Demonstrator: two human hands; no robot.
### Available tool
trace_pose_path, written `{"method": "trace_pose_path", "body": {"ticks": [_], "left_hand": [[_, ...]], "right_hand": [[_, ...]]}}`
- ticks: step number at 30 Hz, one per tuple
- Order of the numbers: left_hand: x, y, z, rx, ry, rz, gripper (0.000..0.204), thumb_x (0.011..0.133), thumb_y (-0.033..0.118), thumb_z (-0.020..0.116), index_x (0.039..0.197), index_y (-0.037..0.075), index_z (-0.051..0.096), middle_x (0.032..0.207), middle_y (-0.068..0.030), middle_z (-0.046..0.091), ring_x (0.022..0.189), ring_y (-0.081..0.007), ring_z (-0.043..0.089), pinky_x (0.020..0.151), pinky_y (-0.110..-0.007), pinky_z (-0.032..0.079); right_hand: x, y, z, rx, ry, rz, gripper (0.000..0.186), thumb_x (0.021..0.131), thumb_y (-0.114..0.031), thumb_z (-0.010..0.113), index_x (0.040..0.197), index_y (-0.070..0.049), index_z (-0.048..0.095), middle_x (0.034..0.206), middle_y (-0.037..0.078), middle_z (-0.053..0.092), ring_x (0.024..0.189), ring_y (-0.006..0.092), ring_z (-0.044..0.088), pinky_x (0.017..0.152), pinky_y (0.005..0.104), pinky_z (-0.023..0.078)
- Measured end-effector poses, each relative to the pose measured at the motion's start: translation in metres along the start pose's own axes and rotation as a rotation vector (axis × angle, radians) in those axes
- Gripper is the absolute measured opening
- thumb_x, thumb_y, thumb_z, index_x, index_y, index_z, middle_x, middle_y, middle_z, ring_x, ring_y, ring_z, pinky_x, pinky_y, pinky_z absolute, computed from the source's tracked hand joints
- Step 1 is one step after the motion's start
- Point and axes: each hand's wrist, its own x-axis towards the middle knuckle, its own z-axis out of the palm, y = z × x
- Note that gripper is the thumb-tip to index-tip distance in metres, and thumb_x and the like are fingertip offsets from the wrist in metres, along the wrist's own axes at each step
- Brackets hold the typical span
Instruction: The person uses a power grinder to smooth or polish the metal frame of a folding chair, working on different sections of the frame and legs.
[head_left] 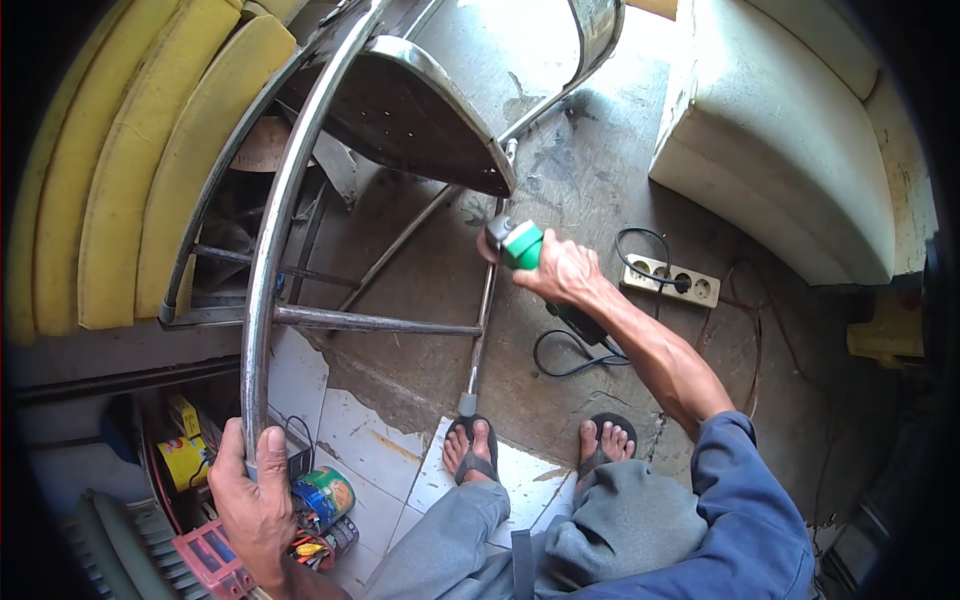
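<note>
A metal chair frame (268, 270) of bare steel tube lies tilted over in front of me, its dark seat panel (410, 120) toward the far side. My left hand (255, 500) is closed around the near end of its long curved tube, at lower left. In my right hand (565, 270) is a green angle grinder (523, 245), gripped around its body. The grinder's disc is at or very close to a thin leg tube of the frame; actual contact cannot be made out. That leg's grey-capped foot (467, 404) rests by my left sandal (472, 447).
A white power strip (640, 268) with a black plug and cable lies right of the grinder. A pale padded seat (780, 160) stands at far right. Yellow cushions (120, 190) line the left. Cans of tools (325, 495) and a pink plastic case (212, 560) sit near my left hand.
</note>
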Motion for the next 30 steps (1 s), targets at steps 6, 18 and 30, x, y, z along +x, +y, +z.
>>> {"method": "trace_pose_path", "body": {"ticks": [6,18,30], "left_hand": [[-0.002,0.015,-0.001,0.051,0.028,0.004,0.032,0.105,0.029,0.067,0.090,0.001,0.058,0.063,-0.0040,0.053,0.061,-0.0116,0.046,0.056,-0.034,0.039],[-0.002,0.015,0.004,0.044,0.041,0.066,0.029,0.104,0.024,0.067,0.091,0.000,0.059,0.063,-0.0062,0.055,0.060,-0.0130,0.047,0.056,-0.036,0.041],[0.005,-0.007,-0.005,0.017,0.016,0.038,0.035,0.106,0.030,0.065,0.091,-0.001,0.055,0.068,-0.0029,0.044,0.068,-0.0125,0.040,0.059,-0.034,0.035]], "right_hand": [[-0.011,-0.018,0.006,-0.188,-0.105,-0.176,0.078,0.078,-0.053,0.073,0.119,0.011,0.058,0.103,0.032,0.074,0.100,0.0456,0.074,0.095,0.0522,0.055],[0.046,-0.062,0.033,-0.562,-0.006,-0.338,0.036,0.082,-0.029,0.066,0.103,-0.002,0.076,0.104,0.022,0.074,0.094,0.0365,0.075,0.075,0.0508,0.054],[-0.031,-0.001,0.020,-0.015,-0.096,-0.048,0.078,0.079,-0.046,0.075,0.122,0.014,0.051,0.108,0.035,0.071,0.103,0.0484,0.072,0.097,0.0527,0.052]]}}
